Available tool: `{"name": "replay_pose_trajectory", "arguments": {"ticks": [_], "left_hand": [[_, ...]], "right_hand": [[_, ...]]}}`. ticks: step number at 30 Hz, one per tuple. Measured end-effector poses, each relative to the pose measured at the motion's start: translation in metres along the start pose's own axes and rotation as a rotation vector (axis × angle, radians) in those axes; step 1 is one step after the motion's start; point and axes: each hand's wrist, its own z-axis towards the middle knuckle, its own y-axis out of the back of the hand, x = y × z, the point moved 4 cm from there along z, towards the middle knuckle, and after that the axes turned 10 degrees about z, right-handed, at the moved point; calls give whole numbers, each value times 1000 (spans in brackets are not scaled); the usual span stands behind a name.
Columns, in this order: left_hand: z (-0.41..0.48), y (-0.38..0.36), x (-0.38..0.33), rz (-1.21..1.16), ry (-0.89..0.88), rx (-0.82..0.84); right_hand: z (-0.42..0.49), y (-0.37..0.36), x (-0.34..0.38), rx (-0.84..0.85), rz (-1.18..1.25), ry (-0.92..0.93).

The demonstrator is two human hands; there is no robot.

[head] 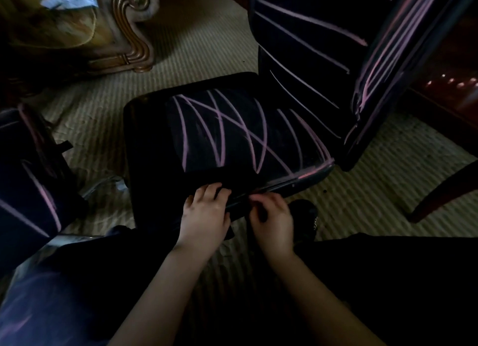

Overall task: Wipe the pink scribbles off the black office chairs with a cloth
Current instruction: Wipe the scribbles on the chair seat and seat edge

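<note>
1. Two grips, both bare hands, are working close together: the left grip [204, 211] and the right grip [271, 216].
2. One dark soft cloth [231, 230] is stretching between them. The left grip is holding it with curled fingers against the seat edge, and the right grip is pinching its other end. The dim light is hiding the folds.
3. Two chairs are showing. One black padded office chair [155, 144] is standing directly ahead of both grips, its square seat front touching the left grip's fingertips.
4. Many thin pink chalky scribbles [219, 128] are crossing in arcs over that seat just beyond the grips, and long straight strokes are running up the backrest further off.
5. A second black padded office chair [31, 185], also streaked with pink, is standing well left of the left grip.
6. One beige ribbed carpet [201, 40] is lying beneath everything.
7. One carved, scrolled brown wooden furniture piece [129, 22] is standing far beyond the left grip.
8. One dark glossy wooden table [445, 180] is standing well right of the right grip.
</note>
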Motion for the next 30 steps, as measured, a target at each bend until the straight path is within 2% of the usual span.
{"name": "replay_pose_trajectory", "arguments": {"ticks": [2,3,7,9,11,14,16,18,22,24,26,30], "left_hand": [[1,1,-1,18,16,-8],[1,1,-1,26,16,-17],[-1,-1,1,50,-4,-68],[-1,-1,2,48,-16,-83],[0,-1,2,56,-16,-82],[1,0,2,49,-2,-64],[1,1,3,35,11,-59],[0,2,5,15,13,-68],[-2,3,6,-13,-6,-41],[-2,3,6,-17,-17,-38],[-2,4,6,-21,-17,-28],[0,6,7,-5,-15,4]], "right_hand": [[1,-6,6,102,-47,76],[9,-2,2,85,-61,64],[43,38,-25,-172,-78,-126],[43,42,-26,-196,-123,-157],[33,26,-10,-112,-154,-101],[9,-7,23,140,-196,111],[15,-7,26,190,-186,148],[34,9,12,105,-163,49],[64,53,-29,-172,-186,-184],[63,54,-32,-231,-200,-258],[54,32,-11,-178,-224,-183],[41,-12,34,205,-324,209]]}}
